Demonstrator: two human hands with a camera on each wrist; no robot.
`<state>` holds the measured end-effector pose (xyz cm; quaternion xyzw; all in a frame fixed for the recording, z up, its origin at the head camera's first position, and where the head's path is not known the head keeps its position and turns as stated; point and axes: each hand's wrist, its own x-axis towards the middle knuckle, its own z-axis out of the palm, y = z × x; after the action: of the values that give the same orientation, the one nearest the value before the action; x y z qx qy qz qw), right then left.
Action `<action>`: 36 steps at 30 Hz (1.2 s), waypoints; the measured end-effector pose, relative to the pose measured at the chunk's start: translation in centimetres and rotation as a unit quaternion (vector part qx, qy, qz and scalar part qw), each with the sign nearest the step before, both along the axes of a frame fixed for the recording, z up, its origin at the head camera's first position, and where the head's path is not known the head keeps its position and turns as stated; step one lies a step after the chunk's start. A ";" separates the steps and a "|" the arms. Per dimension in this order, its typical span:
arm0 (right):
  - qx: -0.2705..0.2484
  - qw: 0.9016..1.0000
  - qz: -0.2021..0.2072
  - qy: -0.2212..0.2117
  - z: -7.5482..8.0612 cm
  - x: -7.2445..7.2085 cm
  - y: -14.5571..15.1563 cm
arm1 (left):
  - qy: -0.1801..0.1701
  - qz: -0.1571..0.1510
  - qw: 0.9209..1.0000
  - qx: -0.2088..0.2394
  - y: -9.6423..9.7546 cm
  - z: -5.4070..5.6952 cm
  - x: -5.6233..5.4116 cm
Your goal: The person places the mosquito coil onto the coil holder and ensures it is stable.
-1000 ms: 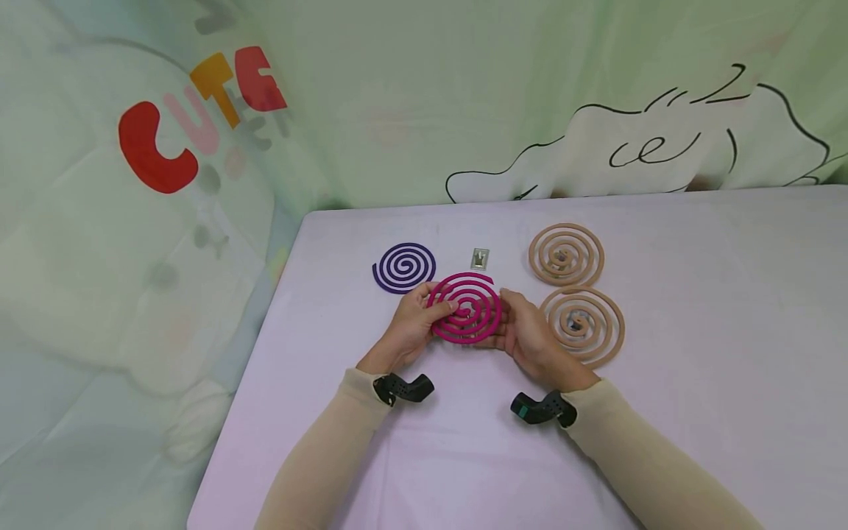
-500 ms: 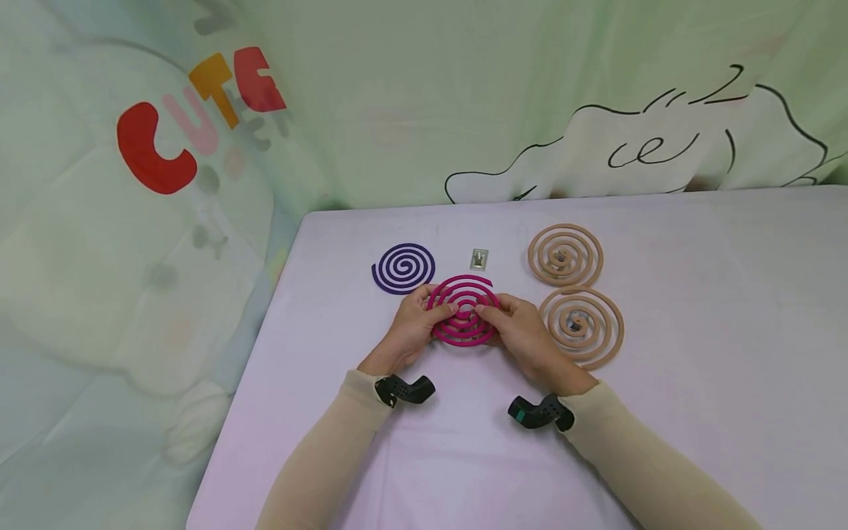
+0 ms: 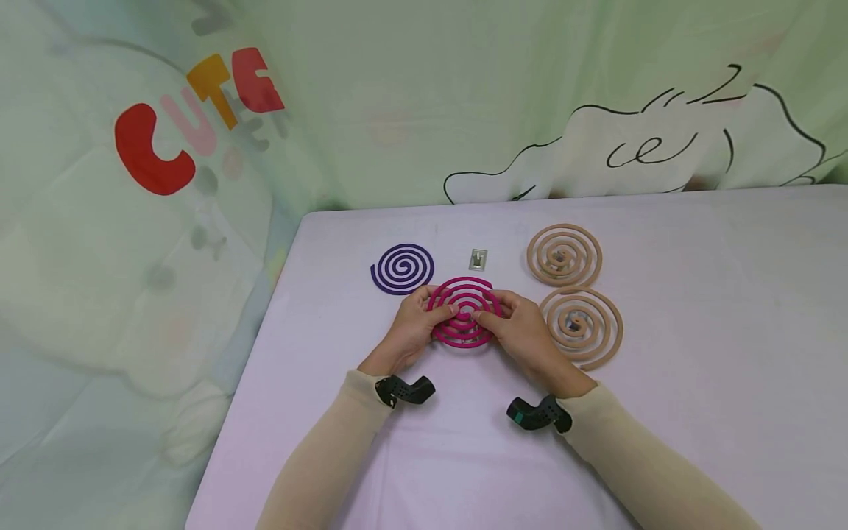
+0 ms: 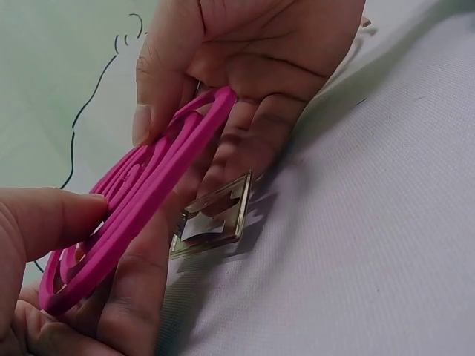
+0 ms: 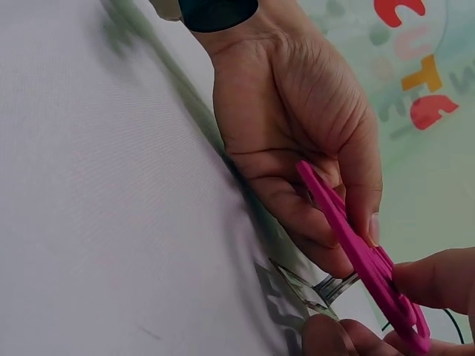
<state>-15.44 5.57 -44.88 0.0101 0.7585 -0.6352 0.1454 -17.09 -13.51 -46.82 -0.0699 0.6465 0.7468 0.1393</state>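
Note:
A pink mosquito coil (image 4: 152,208) is held above the table between both hands. My left hand (image 3: 411,324) grips its left side, thumb on top near the centre and fingers underneath. Opposite it, my right hand (image 3: 526,331) holds the right side, its thumb also pressing near the centre. Beneath the coil, in the left wrist view, a square metal coil stand (image 4: 204,224) shows close to the fingers. Whether the stand is joined to the coil is hidden. A purple mosquito coil (image 3: 403,268) lies just beyond my left hand.
Another metal stand (image 3: 478,260) lies flat beyond the hands. Two tan mosquito coils, a far one (image 3: 564,269) and a near one (image 3: 599,318), sit at the right with metal pieces at their centres. The white-covered table (image 3: 715,294) ends at a printed curtain (image 3: 397,110).
My right thumb has come from the coil's right edge onto its top near the centre. The pink coil has shifted slightly toward me. My left hand keeps its grip.

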 end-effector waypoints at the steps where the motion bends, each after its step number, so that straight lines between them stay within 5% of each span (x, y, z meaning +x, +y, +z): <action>1: 0.010 1.000 0.001 0.004 0.1 0.0 0.0 | 0.000 -0.001 1.000 -0.001 0.0 0.0 0.0; 8: 0.047 0.999 0.006 0.012 0.2 0.0 0.2 | -0.005 -0.004 1.000 -0.006 0.0 -0.2 -0.1; 36: -0.043 0.998 -0.003 -0.051 -0.2 0.3 0.3 | -0.001 -0.012 1.000 -0.026 0.2 0.0 0.1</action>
<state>-15.19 5.92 -45.04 0.0386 0.7224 -0.6661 0.1816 -17.03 -13.31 -46.80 -0.0661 0.6668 0.7276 0.1470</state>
